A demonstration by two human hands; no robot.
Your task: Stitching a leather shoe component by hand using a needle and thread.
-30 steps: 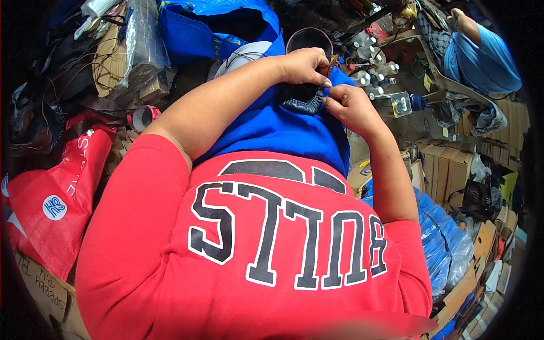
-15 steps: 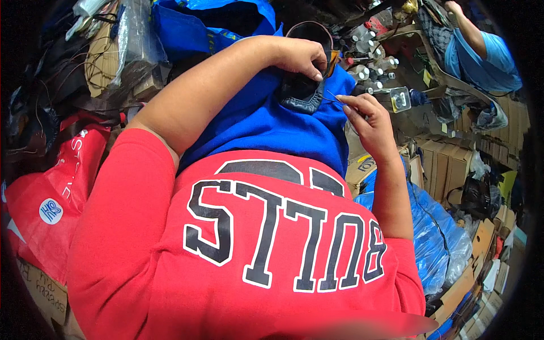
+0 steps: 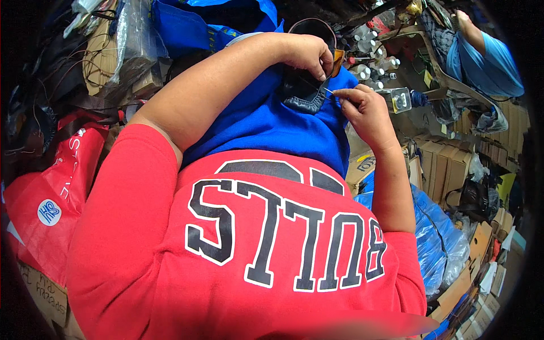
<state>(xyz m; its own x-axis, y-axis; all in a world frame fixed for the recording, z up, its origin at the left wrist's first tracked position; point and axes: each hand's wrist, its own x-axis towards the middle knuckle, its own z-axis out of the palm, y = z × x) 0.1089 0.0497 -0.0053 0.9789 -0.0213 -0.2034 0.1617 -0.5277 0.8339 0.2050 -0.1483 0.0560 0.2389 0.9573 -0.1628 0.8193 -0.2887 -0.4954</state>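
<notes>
On my lap, over blue cloth [image 3: 243, 116], lies a black leather shoe [image 3: 305, 105] with a puckered seam around its toe edge. My left hand [image 3: 309, 55] is closed on the shoe's upper part, thumb and forefinger pinched together over the opening. Just right of the shoe, my right hand [image 3: 367, 113] pinches a thin needle [image 3: 330, 91] between thumb and fingertips. The needle points left, its tip at the shoe's right edge. A tan flap [image 3: 338, 60] shows beside my left fingers. What lies under the left fingertips is hidden.
Several clear bottles with white caps [image 3: 362, 71] stand beyond my right hand. A blue bag [image 3: 187, 28] is at the far left, a red bag [image 3: 62, 187] at my left. Blue plastic sheeting [image 3: 433, 238] and cardboard [image 3: 445, 164] lie right. Another person's blue sleeve [image 3: 487, 68] shows far right.
My right hand has moved slightly up and left, bringing the needle against the shoe's edge. My left hand has shifted slightly right, still gripping the shoe. The other person's arm has lowered slightly.
</notes>
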